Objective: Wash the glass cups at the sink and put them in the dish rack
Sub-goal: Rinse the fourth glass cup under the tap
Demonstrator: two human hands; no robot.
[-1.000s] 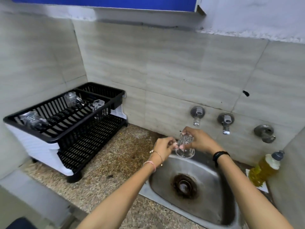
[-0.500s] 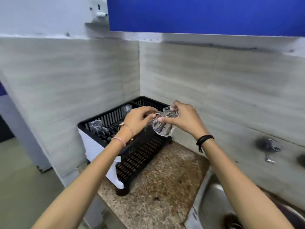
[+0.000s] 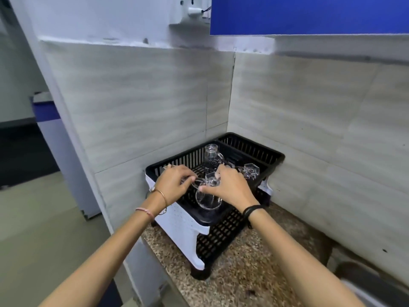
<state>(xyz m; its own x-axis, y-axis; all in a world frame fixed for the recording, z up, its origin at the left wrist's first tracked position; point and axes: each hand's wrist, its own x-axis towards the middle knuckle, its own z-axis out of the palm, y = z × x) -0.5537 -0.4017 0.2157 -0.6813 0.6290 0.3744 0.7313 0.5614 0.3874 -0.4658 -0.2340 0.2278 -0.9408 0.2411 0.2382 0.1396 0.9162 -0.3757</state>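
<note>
Over the black dish rack (image 3: 254, 149), both hands' fingers clamp one unlabelled glass cup (image 3: 208, 197): left hand (image 3: 174, 185), right hand (image 3: 230, 187).

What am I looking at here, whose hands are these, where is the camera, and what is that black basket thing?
There is no machine here. A person wears a camera on the head, so the picture looks forward and down along both forearms, as if through that person's eyes.

The left hand and right hand together hold a clear glass cup, mouth tilted down, over the near end of a black dish rack on a white base. The rack stands on a speckled stone counter in a tiled corner.

Already in the rack are a glass mug at the back and another glass cup to the right. The left hand covers part of the rack, so I cannot tell what lies beneath it. A sink edge shows at lower right.
</note>
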